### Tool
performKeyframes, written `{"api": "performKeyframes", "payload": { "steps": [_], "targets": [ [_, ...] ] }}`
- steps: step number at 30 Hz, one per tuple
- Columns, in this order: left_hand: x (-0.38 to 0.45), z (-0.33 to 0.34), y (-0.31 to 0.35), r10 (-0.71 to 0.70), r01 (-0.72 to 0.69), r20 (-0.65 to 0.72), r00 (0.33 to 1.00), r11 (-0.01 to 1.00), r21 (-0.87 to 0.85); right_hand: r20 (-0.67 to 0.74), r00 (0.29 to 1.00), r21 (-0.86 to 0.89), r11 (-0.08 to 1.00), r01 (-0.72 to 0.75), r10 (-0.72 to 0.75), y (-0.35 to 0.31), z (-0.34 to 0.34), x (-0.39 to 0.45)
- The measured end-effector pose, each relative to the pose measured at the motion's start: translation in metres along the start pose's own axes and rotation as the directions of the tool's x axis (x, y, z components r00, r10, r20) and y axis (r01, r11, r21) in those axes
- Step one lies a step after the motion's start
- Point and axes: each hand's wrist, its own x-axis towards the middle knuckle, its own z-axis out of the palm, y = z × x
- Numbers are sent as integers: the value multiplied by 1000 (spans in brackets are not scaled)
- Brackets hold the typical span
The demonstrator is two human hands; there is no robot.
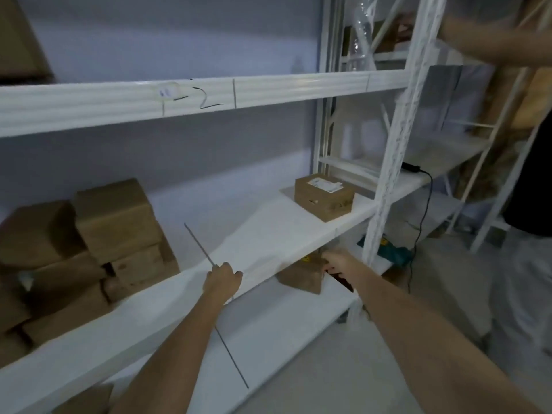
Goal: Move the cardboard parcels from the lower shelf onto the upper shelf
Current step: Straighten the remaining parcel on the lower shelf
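A brown cardboard parcel [301, 277] sits on the lower shelf [268, 348], half hidden under the white shelf above [268, 237]. My right hand [336, 261] reaches under that shelf, its fingers closed on the parcel's right end. My left hand [224, 279] is curled over the front edge of the shelf above. On that shelf lie a pile of several parcels [104, 234] at the left and one labelled parcel [324, 198] at the right. Another parcel's corner [86, 398] shows at the bottom left on the lower shelf.
A white upright post [388, 174] stands just right of my right hand. Behind it lie a green tool [388, 252] and a black cable [421, 204]. Another person stands at the right, with an arm [493, 40] raised to the post. A box [18, 40] sits on the top level.
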Motion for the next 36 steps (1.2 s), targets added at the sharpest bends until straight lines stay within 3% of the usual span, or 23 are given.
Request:
{"api": "performKeyframes", "payload": {
  "steps": [7, 13, 25, 31, 36],
  "targets": [
    [22, 72, 111, 11, 25, 155, 988, 974, -225, -97, 995, 68, 997, 23, -16, 7, -99, 40],
    [51, 103, 180, -15, 62, 143, 990, 943, -326, -108, 993, 61, 997, 53, -46, 6, -153, 86],
    [182, 103, 262, -76, 104, 81, 994, 903, -416, -138, 966, 3, 975, 222, -219, -65, -164, 219],
    [234, 91, 284, -89, 114, 71, 993, 839, -533, -120, 969, -39, 976, 213, -216, -101, -175, 279],
    [250, 99, 299, -150, 228, 178, 973, 764, -604, -41, 980, -62, 980, 190, -193, -116, -181, 313]
  ]
}}
